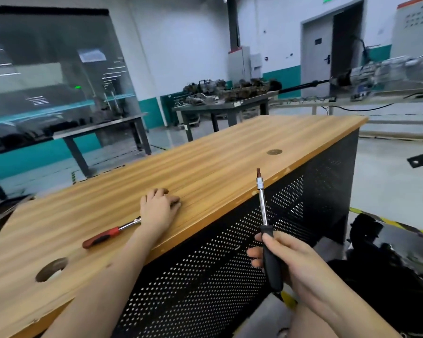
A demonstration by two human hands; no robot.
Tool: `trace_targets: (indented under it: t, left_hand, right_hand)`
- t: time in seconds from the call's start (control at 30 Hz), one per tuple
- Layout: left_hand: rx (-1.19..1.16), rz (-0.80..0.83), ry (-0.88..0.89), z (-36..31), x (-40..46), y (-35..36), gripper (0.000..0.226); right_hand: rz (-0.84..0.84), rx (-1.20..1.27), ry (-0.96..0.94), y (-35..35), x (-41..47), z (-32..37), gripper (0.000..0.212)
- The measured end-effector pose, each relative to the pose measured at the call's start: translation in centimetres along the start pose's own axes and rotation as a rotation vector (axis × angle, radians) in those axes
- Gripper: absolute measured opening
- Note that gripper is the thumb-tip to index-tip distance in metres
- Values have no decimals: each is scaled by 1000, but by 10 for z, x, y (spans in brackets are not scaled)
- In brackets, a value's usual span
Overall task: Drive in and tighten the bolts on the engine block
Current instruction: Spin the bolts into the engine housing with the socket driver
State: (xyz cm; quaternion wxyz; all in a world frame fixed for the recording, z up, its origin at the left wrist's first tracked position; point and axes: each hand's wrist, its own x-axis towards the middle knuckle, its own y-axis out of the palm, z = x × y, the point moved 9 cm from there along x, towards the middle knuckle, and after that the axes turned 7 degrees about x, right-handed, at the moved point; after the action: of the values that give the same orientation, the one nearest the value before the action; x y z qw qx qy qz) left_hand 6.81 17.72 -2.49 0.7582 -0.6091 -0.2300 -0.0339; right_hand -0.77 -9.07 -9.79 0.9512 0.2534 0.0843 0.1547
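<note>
My right hand [286, 259] grips the black handle of a long driver tool [264, 215], its chrome shaft and bit pointing up beside the bench's front edge. My left hand [159, 206] lies on the wooden benchtop [230, 152] with its fingers curled over something small that I cannot make out. A ratchet wrench with a red and black handle [105, 236] lies on the benchtop just left of my left wrist; its head is hidden under that wrist. A dark engine part [386, 259] sits low at the right, beyond the bench.
The bench has a black perforated metal front [230, 264] and a round hole [51, 269] in its top near left. Metal tables with engine parts [230, 92] stand farther back. Yellow-black floor tape [391, 223] runs at the right. A glass partition [47, 76] fills the left.
</note>
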Motion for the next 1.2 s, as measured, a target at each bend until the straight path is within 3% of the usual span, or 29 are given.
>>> trace_targets:
  t: [0.27,0.33,0.43,0.53,0.63,0.77,1.2]
  left_hand:
    - [-134,-35,-8,-4,-5,-5,27]
    - [-617,-10,-76,-8,-11,-11,20]
    - [-1545,326,-176,-46,-25,-11,15]
    - [-1953,620,-155,-89,-40,-23,14]
    - [-2182,782,-143,-115,-49,-31,11]
    - [-2200,811,-138,-129,-53,-31,22]
    - [-1900,743,-62,-128,-47,-28,25]
  right_hand:
    - [-12,23,0,-4,1,-2,18]
    - [-5,2,2,-4,2,-4,18]
    - [4,-61,-27,-5,1,-2,16]
    - [-34,-266,-173,-8,-4,9,16]
    - [-115,-568,-388,-10,-15,26,21]
    - [-117,-669,-518,-6,-24,36,26]
    - [-110,-724,-513,-5,-26,38,28]
